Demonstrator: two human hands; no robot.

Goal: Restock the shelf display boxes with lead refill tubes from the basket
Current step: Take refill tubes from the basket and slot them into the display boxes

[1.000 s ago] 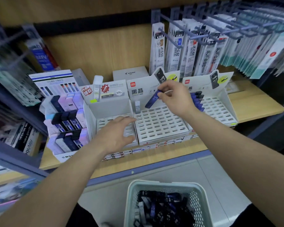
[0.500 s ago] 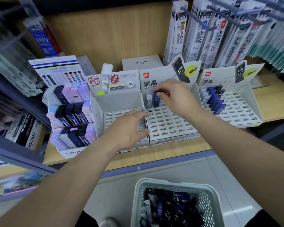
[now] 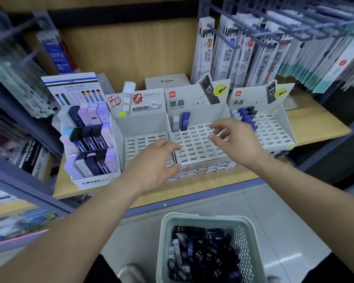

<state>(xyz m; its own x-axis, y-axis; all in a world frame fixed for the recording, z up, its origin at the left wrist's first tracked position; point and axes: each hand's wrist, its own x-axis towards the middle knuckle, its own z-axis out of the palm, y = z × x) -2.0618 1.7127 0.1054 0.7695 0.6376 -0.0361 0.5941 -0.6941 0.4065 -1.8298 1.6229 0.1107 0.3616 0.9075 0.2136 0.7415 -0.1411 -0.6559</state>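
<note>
The wooden shelf (image 3: pixel 315 127) runs across the middle of the view, and hanging packs (image 3: pixel 233 48) crowd its 1 o'clock side on hooks. At 6 o'clock, below the shelf edge, the basket (image 3: pixel 251 242) holds a loose heap of dark tubes (image 3: pixel 202 254), the stock to be moved. Three boxes stand side by side on the shelf. The left display box (image 3: pixel 139 123) at 11 o'clock shows a bare slotted grid. The middle display box (image 3: pixel 198 117) at 12 o'clock has only a white tube (image 3: pixel 175 123) and a blue tube (image 3: pixel 185 121) upright in its back-left slots. The right display box (image 3: pixel 282 119) at 2 o'clock carries a short row of tubes (image 3: pixel 246 117) along its left side. The left hand (image 3: pixel 153 166) rests on the front edge where the left and middle boxes meet, fingers loosely bent and close together, holding nothing. The right hand (image 3: pixel 235 139) hovers over the middle grid, fingers spread and slightly curled, empty. The next move is probably a reach down to 6 o'clock for another tube. It would go best pinched near its top and seated upright beside the blue one, filling back to front so the hand never crosses standing tubes. A box of pastel cases (image 3: pixel 86 144) at 9 o'clock sits clear of the work, but the hanging packs overhang the right box and could be brushed.
</note>
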